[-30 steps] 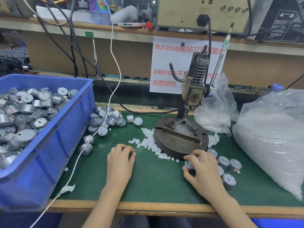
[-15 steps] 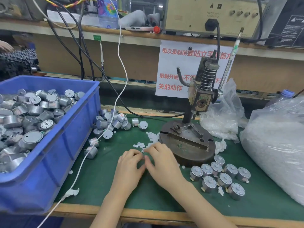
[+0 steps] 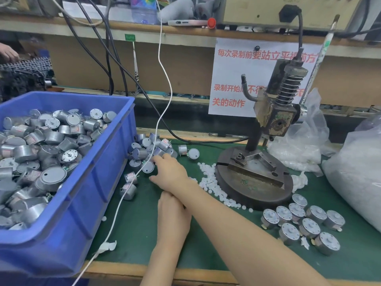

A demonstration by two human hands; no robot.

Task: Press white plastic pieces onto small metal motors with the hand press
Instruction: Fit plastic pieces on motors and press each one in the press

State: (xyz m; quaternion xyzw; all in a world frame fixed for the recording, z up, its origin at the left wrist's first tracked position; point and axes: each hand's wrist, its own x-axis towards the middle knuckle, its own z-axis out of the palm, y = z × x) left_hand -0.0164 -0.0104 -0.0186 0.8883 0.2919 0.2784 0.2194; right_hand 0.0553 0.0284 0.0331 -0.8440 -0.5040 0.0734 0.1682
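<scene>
Crossing left hand (image 3: 173, 219), right hand (image 3: 170, 172), fingers straight, touches loose motors (image 3: 138, 153); left grip unclear.

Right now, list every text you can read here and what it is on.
"每次录制前要站立平视前方": top line of the white paper sign, red print, partly behind the hand press.
"录制开始" and "不得": middle line, the rest hidden by the press.
"关的动作": bottom line.
Too blurred to read: green tag on the shelf edge.
Too small to read: labels on the motors in the blue bin.
</scene>
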